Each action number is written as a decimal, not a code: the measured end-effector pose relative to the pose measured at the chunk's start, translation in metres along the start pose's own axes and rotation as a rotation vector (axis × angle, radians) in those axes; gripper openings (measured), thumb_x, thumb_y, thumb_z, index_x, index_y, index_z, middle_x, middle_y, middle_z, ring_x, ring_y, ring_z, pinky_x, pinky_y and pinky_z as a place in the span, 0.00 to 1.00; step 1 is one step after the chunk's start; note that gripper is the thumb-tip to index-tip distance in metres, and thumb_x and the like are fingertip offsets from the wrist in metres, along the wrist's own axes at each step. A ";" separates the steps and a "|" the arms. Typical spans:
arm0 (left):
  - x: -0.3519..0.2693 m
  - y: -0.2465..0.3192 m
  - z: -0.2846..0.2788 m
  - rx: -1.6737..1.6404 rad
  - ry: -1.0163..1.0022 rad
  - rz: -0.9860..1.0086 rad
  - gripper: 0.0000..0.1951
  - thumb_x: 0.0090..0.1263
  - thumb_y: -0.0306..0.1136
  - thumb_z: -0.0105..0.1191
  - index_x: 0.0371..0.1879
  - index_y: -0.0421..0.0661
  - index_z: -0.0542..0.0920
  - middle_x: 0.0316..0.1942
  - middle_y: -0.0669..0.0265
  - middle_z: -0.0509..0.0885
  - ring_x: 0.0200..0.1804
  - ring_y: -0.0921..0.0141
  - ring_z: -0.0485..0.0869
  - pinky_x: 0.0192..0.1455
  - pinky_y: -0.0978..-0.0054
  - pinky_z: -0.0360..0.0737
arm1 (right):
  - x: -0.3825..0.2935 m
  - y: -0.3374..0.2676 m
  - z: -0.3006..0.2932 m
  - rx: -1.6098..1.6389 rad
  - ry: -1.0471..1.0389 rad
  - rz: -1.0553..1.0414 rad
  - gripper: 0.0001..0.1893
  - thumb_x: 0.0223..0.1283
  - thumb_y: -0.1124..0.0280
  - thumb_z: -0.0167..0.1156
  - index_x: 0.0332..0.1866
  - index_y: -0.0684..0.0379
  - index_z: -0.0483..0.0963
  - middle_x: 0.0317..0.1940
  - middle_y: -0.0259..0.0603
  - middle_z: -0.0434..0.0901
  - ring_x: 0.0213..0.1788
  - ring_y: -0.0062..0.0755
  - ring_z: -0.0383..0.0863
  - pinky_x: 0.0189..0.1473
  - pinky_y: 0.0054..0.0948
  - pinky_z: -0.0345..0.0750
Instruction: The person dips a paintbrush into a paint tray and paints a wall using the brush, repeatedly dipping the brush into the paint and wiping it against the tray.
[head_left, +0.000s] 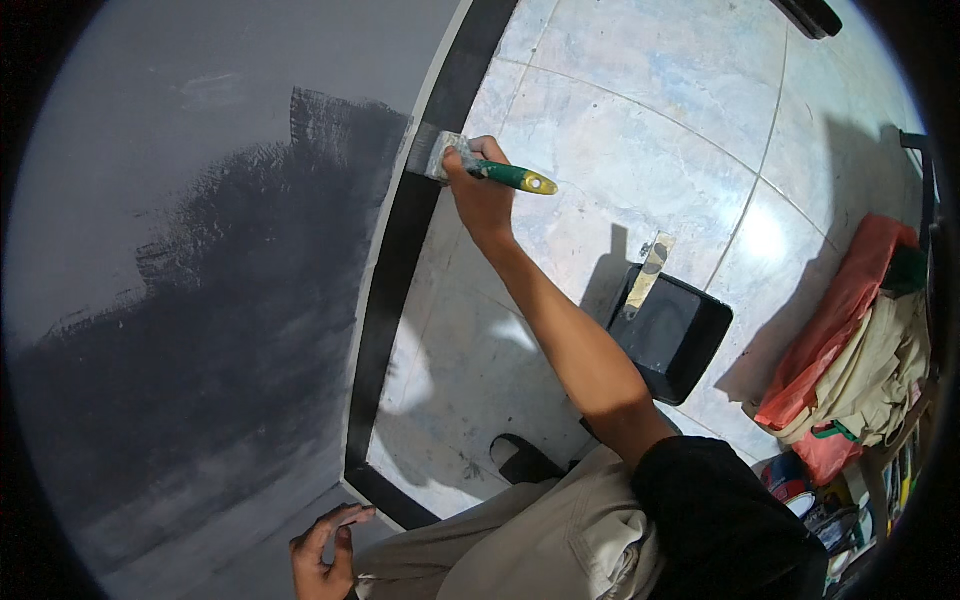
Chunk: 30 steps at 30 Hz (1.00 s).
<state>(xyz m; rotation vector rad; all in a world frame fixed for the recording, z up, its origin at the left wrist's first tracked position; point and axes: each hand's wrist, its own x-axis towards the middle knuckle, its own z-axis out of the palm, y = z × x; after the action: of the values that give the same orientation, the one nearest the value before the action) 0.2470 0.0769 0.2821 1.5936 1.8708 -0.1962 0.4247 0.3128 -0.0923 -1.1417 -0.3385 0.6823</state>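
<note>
In my right hand (484, 195) is a wide paintbrush (514, 176) with a green and yellow handle. Its bristles lie against the black baseboard (394, 262), close to the pale strip (373, 251) along its top. Dark grey paint (247, 337) covers the lower part of the wall (225, 45), with a ragged, brushed edge against the lighter grey above. My left hand (326, 551) holds nothing, its fingers apart and curved, near the corner where two walls meet.
A black paint tray (716, 330) stands on the tiled floor (660, 90) beside my right forearm, with a paint-marked strip (649, 274) across its rim. To the right are a red plastic bag (832, 330), beige cloth (874, 367) and a paint can (787, 480). My sandalled foot (525, 459) is below.
</note>
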 end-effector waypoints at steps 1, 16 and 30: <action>0.001 0.000 0.001 0.002 -0.001 -0.002 0.13 0.80 0.24 0.47 0.54 0.33 0.83 0.49 0.57 0.90 0.54 0.68 0.86 0.64 0.69 0.77 | -0.001 0.000 0.004 0.032 -0.023 0.069 0.11 0.66 0.69 0.66 0.35 0.62 0.72 0.24 0.34 0.79 0.27 0.19 0.77 0.30 0.26 0.73; 0.000 -0.006 0.000 -0.045 0.003 0.038 0.12 0.78 0.19 0.47 0.53 0.30 0.81 0.48 0.53 0.90 0.52 0.63 0.87 0.60 0.68 0.80 | 0.015 -0.030 0.045 0.138 -0.134 -0.098 0.09 0.64 0.73 0.65 0.33 0.63 0.72 0.28 0.35 0.78 0.27 0.20 0.77 0.29 0.24 0.71; -0.002 -0.003 -0.004 -0.038 0.031 0.062 0.12 0.79 0.19 0.46 0.53 0.31 0.82 0.49 0.54 0.90 0.53 0.65 0.87 0.61 0.69 0.79 | 0.025 -0.054 0.076 -0.293 0.042 -0.882 0.07 0.52 0.77 0.71 0.35 0.64 0.81 0.36 0.44 0.80 0.30 0.27 0.83 0.25 0.25 0.77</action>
<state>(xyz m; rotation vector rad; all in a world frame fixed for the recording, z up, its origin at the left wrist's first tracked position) 0.2429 0.0762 0.2856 1.6354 1.8343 -0.1093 0.4172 0.3708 -0.0151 -1.1351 -0.8565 -0.1751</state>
